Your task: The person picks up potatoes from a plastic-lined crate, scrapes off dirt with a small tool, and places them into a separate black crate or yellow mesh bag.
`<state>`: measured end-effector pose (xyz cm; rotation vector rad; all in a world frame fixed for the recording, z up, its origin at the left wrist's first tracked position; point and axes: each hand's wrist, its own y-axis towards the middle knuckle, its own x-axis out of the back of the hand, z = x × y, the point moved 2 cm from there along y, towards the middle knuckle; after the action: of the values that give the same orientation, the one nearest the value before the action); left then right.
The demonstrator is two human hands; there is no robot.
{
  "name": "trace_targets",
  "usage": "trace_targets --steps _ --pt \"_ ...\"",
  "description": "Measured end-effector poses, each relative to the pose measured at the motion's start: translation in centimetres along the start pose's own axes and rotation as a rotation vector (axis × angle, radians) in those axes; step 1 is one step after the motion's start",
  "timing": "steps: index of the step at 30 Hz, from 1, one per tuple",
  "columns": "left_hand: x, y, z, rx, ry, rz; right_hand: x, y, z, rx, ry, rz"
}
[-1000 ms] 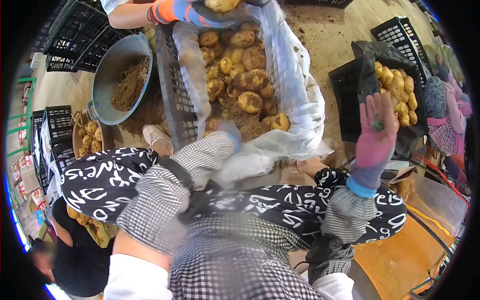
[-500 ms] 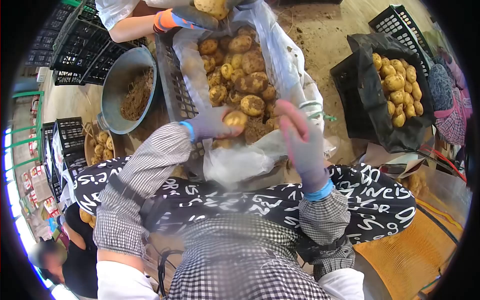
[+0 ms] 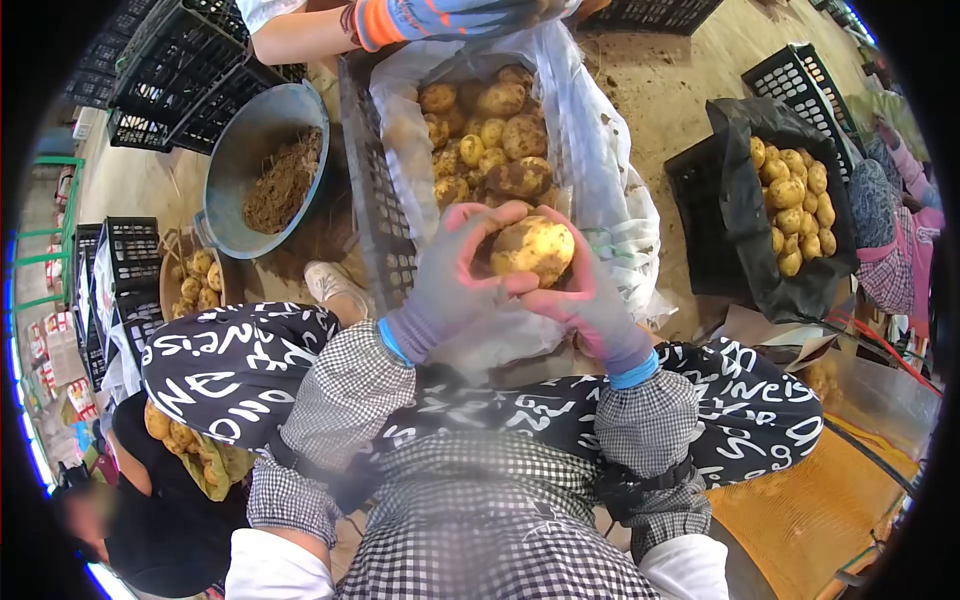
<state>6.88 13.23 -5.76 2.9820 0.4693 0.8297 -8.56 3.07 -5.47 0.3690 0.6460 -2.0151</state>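
Observation:
A yellow potato with brown soil on its left side [image 3: 533, 251] is held between my two gloved hands, above the near end of a plastic-lined crate. My left hand [image 3: 460, 272] has its fingers curled round the potato's left side. On the right, my right hand [image 3: 592, 300] grips the same potato with thumb and fingers. Beyond them, the crate [image 3: 375, 180] with its whitish liner [image 3: 605, 165] holds several soil-covered potatoes [image 3: 521, 135].
A blue basin [image 3: 222, 165] of soil stands left, near stacked black crates [image 3: 170, 75]. At right, a black-lined crate [image 3: 700, 200] holds potatoes. A co-worker's gloved hand [image 3: 430, 18] is over the far crate end. Another person sits lower left.
Both my hands have come together around one potato, raised above the crate. My right hand was empty before. The co-worker's glove has shifted, and the potato it held is no longer visible.

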Motion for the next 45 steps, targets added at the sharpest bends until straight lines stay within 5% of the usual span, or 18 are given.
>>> trace_targets --steps 3,5,7,15,18,20,22,23,25,27,29,34,37,42,45 --pt "-0.9 0.2 1.3 0.044 -0.129 -0.040 0.1 0.2 -0.4 -0.011 0.150 -0.005" --pt "-1.0 -0.2 1.0 0.308 -0.538 0.070 -0.2 0.3 0.3 -0.017 0.112 0.008" --pt "-1.2 -0.3 1.0 0.372 -0.675 0.084 -0.4 0.5 0.4 0.001 0.005 0.020" --pt "-1.6 -1.0 1.7 0.077 -0.112 -0.095 0.5 0.6 -2.2 -0.096 -0.134 -0.026" --pt "-1.6 -0.8 3.0 0.265 -0.071 -0.176 0.7 0.6 -3.0 -0.006 -0.147 -0.004" --pt "-0.8 -0.6 2.1 0.488 -0.215 -0.004 0.6 0.2 -3.0 -0.006 -0.107 -0.023" --pt "-0.8 -0.3 2.6 0.407 -0.358 0.064 0.4 0.4 -2.8 0.023 -0.117 -0.079" --pt "-1.9 -0.7 4.6 0.219 -0.434 0.046 0.1 0.4 -2.7 0.043 -0.149 -0.128" --pt "-2.9 -1.0 4.7 0.286 -0.632 0.071 0.5 0.2 -2.6 0.120 -0.361 -0.198" --pt "-3.2 -1.4 2.0 0.806 -0.851 0.165 1.2 0.3 -3.3 0.231 -0.714 -0.241" --pt "-3.7 -1.5 1.9 0.778 -1.044 0.210 2.2 0.6 -4.9 0.320 -0.956 -0.300" --pt "-3.6 -1.6 -0.3 0.913 -1.513 0.187 2.4 0.2 -3.6 0.128 -0.750 -0.308" --pt "-2.9 -1.5 -0.1 0.953 -1.780 0.319 1.0 0.3 -3.9 0.296 -0.890 -0.324" --pt "-4.0 -2.3 1.6 0.851 -1.566 0.256 1.2 0.4 -4.7 0.430 -0.881 -0.320" --pt "-4.2 -2.7 1.0 0.865 -1.467 0.269 2.0 0.4 -3.9 0.069 -0.559 -0.359"
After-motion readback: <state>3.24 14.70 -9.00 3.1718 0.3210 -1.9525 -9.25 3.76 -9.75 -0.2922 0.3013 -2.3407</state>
